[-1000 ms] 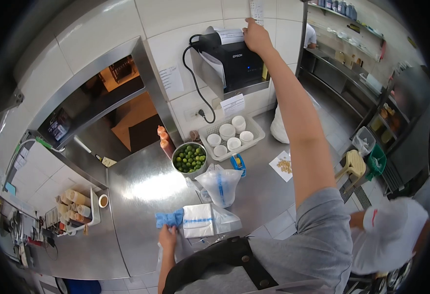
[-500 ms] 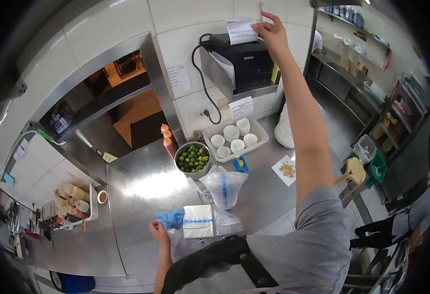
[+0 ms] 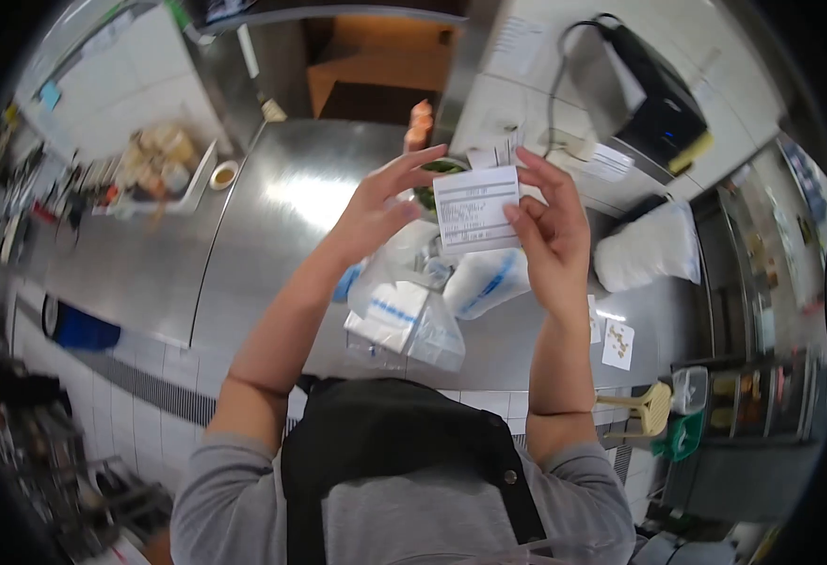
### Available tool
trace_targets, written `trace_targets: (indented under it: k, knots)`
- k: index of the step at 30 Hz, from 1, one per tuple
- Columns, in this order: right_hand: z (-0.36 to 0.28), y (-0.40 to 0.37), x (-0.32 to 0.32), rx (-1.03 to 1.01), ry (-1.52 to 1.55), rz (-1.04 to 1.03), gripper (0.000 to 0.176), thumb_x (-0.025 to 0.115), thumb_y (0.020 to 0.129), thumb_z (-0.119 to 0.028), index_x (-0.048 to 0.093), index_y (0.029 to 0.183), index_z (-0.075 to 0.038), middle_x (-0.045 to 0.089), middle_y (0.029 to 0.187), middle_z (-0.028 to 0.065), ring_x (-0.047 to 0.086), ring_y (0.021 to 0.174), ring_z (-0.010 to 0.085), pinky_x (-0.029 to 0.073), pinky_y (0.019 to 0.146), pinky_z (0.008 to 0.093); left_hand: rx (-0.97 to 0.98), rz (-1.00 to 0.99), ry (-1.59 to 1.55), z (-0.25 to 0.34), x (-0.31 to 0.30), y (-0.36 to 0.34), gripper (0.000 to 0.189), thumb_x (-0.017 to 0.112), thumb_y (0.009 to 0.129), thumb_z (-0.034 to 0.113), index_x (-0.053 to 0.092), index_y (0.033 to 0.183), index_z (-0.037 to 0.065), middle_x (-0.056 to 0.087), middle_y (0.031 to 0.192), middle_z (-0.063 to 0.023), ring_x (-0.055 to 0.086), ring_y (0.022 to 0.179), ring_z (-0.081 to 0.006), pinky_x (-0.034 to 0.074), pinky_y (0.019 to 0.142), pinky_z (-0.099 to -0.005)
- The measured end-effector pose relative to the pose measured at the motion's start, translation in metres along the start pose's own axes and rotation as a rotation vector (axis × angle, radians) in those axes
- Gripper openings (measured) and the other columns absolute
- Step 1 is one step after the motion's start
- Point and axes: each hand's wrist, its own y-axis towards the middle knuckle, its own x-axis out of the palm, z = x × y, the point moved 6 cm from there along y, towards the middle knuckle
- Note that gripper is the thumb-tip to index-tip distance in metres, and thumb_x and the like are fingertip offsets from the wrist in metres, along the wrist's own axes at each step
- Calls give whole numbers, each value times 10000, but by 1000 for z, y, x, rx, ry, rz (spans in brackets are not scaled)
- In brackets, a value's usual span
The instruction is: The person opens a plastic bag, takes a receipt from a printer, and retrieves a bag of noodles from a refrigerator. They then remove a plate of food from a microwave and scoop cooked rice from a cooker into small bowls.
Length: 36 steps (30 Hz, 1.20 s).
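My right hand [image 3: 553,226] pinches a printed paper slip [image 3: 476,209] between thumb and fingers, holding it up over the counter. My left hand [image 3: 376,209] is raised at the slip's left side, fingers apart with nothing in them. Behind the slip, the green limes [image 3: 425,197] are mostly covered. Below the hands lie a stack of white plastic bags [image 3: 387,318] with a blue stripe and a bulging white plastic bag [image 3: 493,281] with blue print. A bit of blue cloth [image 3: 345,282] shows beside them.
A black printer [image 3: 663,127] is at the upper right, above a large white sack [image 3: 649,252]. Orange-capped bottles [image 3: 419,124] stand at the back of the steel counter [image 3: 263,207]. Sauce bottles [image 3: 161,162] and a small cup [image 3: 224,174] are at the left.
My right hand has come down from the printer top with the slip. My left hand has risen from beside the blue cloth towards the slip. The view has turned and dropped.
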Motion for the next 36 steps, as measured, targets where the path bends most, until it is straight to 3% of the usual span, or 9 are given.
trace_targets:
  k: [6,7,11,14,19,25,32,34,36]
  knots:
    - [45,-25,56,159,-70,-246,512,522,917,102,470,1413,-15,628,1190,131,617,849,107,507,787,252,-364,-115,17,-22,-28,-27,549,667,801,252,610,1274,-22,687,1089,-137,645,968,-171,509,841,-296]
    - [51,-26,66,158,-127,-260,504,528,918,93,486,1404,-34,634,1165,132,620,843,107,499,775,244,-204,-58,70,-18,-32,-34,528,708,849,361,639,1184,-41,685,1054,-125,633,869,-139,515,732,-267]
    - [73,-27,121,168,22,-347,491,511,928,99,496,1395,-54,616,1146,110,613,868,95,478,745,227,-615,206,77,-19,-65,-75,539,612,960,508,701,1037,-18,695,861,-65,568,638,-68,418,506,-221]
    - [84,-28,166,245,115,-337,481,515,932,103,501,1387,-54,574,1089,61,597,893,80,463,753,212,-532,389,-10,-9,-113,-109,496,547,1003,474,716,1011,8,682,789,-32,481,533,-29,323,437,-201]
    - [76,-23,263,217,172,-387,473,520,944,111,489,1393,-33,523,1025,41,587,914,86,459,803,222,-219,800,-147,37,-212,-198,363,497,1043,339,650,1072,12,737,922,-115,326,452,-38,229,405,-220]
    - [56,-9,414,124,319,-352,394,521,955,101,517,1329,-23,587,1026,69,608,935,117,473,810,234,-361,1239,40,51,-314,-395,267,646,978,264,665,876,18,450,591,50,309,429,-36,211,414,-237]
    - [19,45,596,-325,38,-407,146,562,957,16,684,1033,-8,604,927,86,573,814,156,454,721,264,-361,1589,-183,40,-361,-613,149,632,939,99,660,1075,45,599,756,33,370,493,-18,226,419,-219]
    - [16,74,646,-484,-40,-374,160,582,948,-20,677,1077,-12,599,921,104,571,799,209,461,715,285,-313,1658,-168,66,-375,-650,169,634,938,89,659,1101,50,637,795,25,384,504,-9,229,419,-211]
    - [12,109,698,-381,-86,-419,180,604,921,-24,682,1083,-17,610,936,121,596,826,243,481,722,325,-221,1726,-65,98,-392,-678,182,648,931,84,658,1110,50,659,831,16,397,510,-3,227,415,-206]
